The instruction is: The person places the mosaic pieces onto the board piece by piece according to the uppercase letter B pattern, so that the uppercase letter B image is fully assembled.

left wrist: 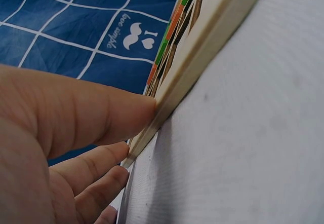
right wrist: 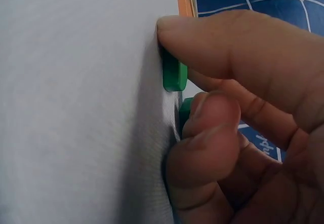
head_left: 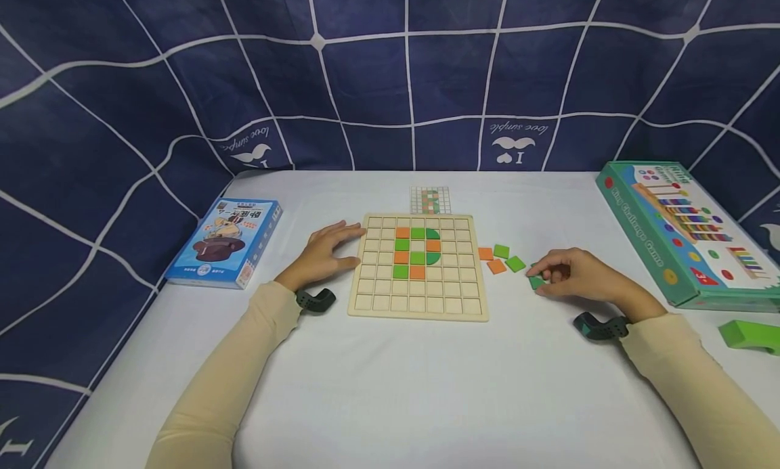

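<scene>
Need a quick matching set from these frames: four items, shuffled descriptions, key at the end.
Column 1
1. left hand
2. smaller box
3. right hand
4. pattern card

Column 2
A. touching a dark green piece
B. just beyond the far edge of the wooden board
C. at the wooden board's left edge
D. mainly blue, with a hat pictured on it

Pairs: 1-C, 2-D, 3-A, 4-B

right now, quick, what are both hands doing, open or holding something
Left hand: open, touching the edge of the wooden board.
Right hand: closed, pinching a dark green piece at the table.
</scene>
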Demonstrator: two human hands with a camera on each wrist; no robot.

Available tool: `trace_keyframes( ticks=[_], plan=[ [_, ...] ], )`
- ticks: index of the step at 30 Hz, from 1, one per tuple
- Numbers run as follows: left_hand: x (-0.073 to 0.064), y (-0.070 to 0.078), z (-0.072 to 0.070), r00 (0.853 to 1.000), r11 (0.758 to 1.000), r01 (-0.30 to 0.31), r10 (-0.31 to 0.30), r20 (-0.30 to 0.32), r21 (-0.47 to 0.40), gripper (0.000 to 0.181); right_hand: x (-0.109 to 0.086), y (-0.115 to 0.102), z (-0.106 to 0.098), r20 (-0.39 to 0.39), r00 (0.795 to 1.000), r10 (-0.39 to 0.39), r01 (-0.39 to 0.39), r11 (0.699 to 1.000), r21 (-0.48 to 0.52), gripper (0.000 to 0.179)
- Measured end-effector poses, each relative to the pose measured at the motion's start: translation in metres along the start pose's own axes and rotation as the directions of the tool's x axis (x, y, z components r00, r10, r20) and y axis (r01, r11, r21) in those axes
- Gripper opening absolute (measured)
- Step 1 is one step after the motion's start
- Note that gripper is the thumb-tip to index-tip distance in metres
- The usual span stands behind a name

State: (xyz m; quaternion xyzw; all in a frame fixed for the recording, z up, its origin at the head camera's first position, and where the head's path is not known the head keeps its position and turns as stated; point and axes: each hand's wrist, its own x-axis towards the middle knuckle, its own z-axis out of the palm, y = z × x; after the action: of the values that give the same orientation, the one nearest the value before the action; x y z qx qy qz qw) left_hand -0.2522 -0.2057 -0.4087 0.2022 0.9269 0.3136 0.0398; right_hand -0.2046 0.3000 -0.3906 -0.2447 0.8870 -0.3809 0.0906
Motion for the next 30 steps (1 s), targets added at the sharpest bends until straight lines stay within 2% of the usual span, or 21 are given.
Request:
trace_keyframes(
  ticks=[9,12,15,20,26,30],
  plan=[
    [0.000,0.000,0.000,1.000,1.000,0.006,-0.006,-0.003,-0.001,0.066,0.001,0.000,0.001,-0.031,0.999,-0.035,0.035,0.999,0.000,0.027],
    [0.000,0.000,0.000,1.000,1.000,0.006,-0.006,-0.002,0.000,0.066,0.001,-0.003,0.001,-0.059,0.997,-0.051,0.053,0.998,0.038,0.025],
    [0.000,0.001,-0.001,1.000,1.000,0.005,-0.005,-0.002,0.001,0.066,0.002,-0.007,0.001,-0.057,0.997,-0.050,0.057,0.990,0.127,0.025],
    [-0.001,0.001,-0.001,1.000,1.000,0.004,-0.004,0.000,-0.002,0.066,0.005,-0.015,0.004,-0.033,0.999,0.009,-0.001,0.966,0.259,0.026],
    [0.000,0.001,0.000,1.000,1.000,0.011,-0.011,0.000,0.006,0.066,0.013,-0.025,0.008,-0.022,0.996,0.082,-0.071,0.949,0.307,0.027],
    [0.001,0.002,0.000,1.000,1.000,0.014,-0.014,0.002,0.006,0.067,0.022,-0.033,0.011,0.013,0.992,0.128,-0.125,0.928,0.352,0.029]
  ],
)
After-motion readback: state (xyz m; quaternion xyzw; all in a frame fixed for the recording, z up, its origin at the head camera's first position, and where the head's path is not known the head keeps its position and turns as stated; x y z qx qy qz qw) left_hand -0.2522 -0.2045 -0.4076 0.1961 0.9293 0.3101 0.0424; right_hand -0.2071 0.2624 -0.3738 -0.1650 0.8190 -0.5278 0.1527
